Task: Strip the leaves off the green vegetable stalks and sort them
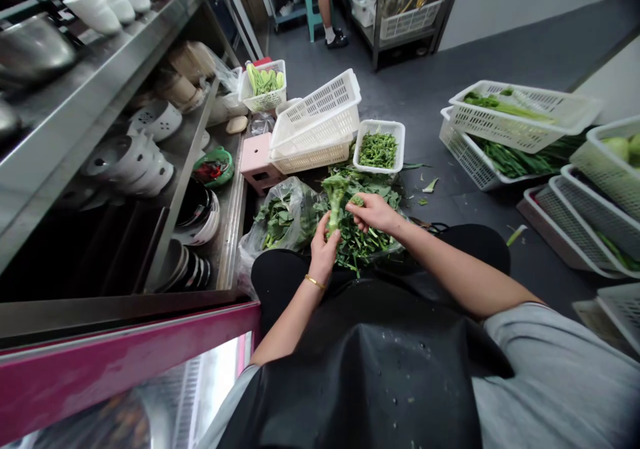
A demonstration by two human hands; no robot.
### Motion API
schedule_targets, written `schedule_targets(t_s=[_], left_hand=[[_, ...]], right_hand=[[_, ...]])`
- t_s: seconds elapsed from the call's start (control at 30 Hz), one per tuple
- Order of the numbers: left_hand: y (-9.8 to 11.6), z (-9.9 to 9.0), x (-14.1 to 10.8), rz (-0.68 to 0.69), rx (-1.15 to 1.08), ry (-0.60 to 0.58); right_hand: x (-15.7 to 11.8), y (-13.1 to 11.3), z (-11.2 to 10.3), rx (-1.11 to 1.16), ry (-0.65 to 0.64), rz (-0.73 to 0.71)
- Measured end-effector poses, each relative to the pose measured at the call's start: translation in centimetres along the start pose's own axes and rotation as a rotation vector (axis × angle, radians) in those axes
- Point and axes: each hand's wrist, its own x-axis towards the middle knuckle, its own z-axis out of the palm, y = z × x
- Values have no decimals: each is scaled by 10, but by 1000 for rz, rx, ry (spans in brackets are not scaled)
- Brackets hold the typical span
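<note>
My left hand (324,249) is closed round the thick pale stem of a broccoli stalk (334,202), held upright with its head at the top. Just to the right, my right hand (374,213) pinches a small green floret (357,200) between thumb and fingers, apart from the stalk. Beneath both hands lies a heap of leafy greens (365,252). A clear plastic bag (306,199) with more leaves stands to the left. Beyond the heap is a small white basket (357,162) of cut green pieces.
Stacked white baskets (315,125) rest by a pink stool (256,159). A metal shelf (115,69) with bowls runs along my left. More vegetable baskets (530,129) stand at right. Scraps (430,185) lie on the floor. A person's leg (326,2) shows at the back.
</note>
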Motion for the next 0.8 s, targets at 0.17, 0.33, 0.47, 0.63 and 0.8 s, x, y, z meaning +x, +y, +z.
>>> schedule_targets(t_s=[0.17, 0.33, 0.47, 0.63, 0.8], left_hand=[[7, 4, -6, 27, 153, -66], [17, 11, -8, -453, -294, -283], [19, 13, -1, -630, -445, -321], [12, -2, 12, -647, -655, -275], [12, -15, 11, -460, -591, -358]], right_hand=[[19, 4, 1, -133, -16, 26], [6, 17, 20, -710, 160, -283], [-12, 31, 27, -721, 131, -604], [-31, 21, 20, -389, 73, -638], [21, -12, -53, -196, 166, -87]])
